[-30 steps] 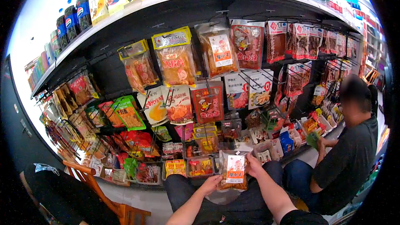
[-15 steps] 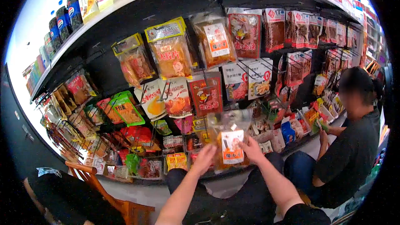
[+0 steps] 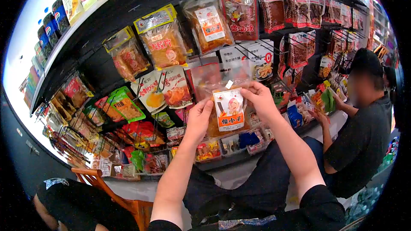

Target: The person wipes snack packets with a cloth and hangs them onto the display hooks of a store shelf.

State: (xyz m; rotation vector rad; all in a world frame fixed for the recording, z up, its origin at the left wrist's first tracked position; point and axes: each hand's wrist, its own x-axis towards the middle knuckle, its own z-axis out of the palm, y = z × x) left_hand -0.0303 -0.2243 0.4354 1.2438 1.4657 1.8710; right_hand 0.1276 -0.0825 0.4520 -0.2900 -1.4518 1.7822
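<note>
A clear snack packet (image 3: pixel 230 110) with a white and orange label is held upright in front of the rack. My left hand (image 3: pixel 199 117) pinches its left edge, thumb towards the label. On the upper right edge, beside a small white tag, my right hand (image 3: pixel 259 98) grips with thumb and fingers. A similar packet (image 3: pixel 209 23) hangs on the rack above. Behind the held packet, a red packet and a pale one are partly hidden.
Packets hang on hooks, with a yellow-topped one (image 3: pixel 165 42) at the upper left. Low bins (image 3: pixel 208 151) line the base. At right sits a person (image 3: pixel 361 128) holding a green packet. A wooden chair (image 3: pixel 100 184) and another person's dark clothing (image 3: pixel 81 205) are at lower left.
Both my hands have raised the packet from near my lap to the middle of the rack. The view has shifted. The person at right has lifted the green packet.
</note>
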